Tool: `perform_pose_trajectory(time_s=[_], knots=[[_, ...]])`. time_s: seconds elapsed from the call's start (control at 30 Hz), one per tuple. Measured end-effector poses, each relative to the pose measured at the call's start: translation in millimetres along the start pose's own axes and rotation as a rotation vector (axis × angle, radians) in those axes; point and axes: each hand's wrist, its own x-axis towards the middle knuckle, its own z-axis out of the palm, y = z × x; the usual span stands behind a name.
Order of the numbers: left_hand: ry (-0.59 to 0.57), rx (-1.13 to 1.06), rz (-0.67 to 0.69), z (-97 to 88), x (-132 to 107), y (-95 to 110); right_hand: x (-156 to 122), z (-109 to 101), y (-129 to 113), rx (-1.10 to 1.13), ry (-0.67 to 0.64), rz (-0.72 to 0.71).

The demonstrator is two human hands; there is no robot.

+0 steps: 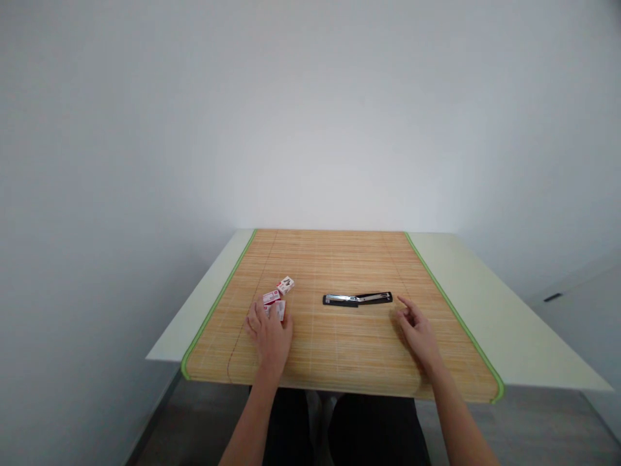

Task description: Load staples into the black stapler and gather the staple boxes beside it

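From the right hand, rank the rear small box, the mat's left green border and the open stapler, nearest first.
1. Open stapler, left of the right hand.
2. Rear small box, farther left.
3. Mat's left green border, farthest left.

The one view looks from the person's head, above the near edge of the table (466,304), facing forward and tilted down. It sits far enough off to take in the table's full width, the mat (320,259) running near to far, the wall (310,116) beyond, and floor (167,427) at near left and right. Nearest to it are the legs (378,427), with the left hand (272,335) and right hand (420,333) farther out.
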Motion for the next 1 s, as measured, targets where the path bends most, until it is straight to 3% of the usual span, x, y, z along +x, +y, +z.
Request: perform_pose_trajectory(time_s=[0.13, 0.23, 0.37, 0.47, 0.63, 0.73, 0.87, 1.0], knots=[[-0.052, -0.021, 0.032, 3.0, -9.5, 7.0, -1.2, -1.1, -1.0, -0.049, -0.009, -0.021], [-0.167, -0.134, 0.106, 8.5, -24.4, 18.1, -5.6, -0.2, -0.8, -0.073, 0.021, -0.025], [-0.443, -0.375, 0.356, 18.0, -42.6, 42.9, -14.5, 4.9, -3.2, -0.113, 0.085, 0.002], [-0.548, -0.498, 0.51, 21.2, -44.5, 55.3, -20.4, 8.3, -8.0, -0.168, 0.081, -0.005], [-0.537, -0.508, 0.458, 21.9, -30.2, 39.4, -35.8, 14.3, -19.5, -0.238, 0.052, -0.017], [-0.551, -0.481, 0.45, 22.6, -25.0, 28.2, -50.4, 24.5, -30.8, -0.256, -0.073, -0.088], [-0.541, -0.477, 0.452, 23.9, -26.6, 33.5, -61.5, 40.9, -47.7, -0.325, -0.237, -0.263], [-0.547, -0.481, 0.459, 27.5, -28.9, 43.7, -58.3, 49.9, -55.1, -0.391, -0.28, -0.294]])
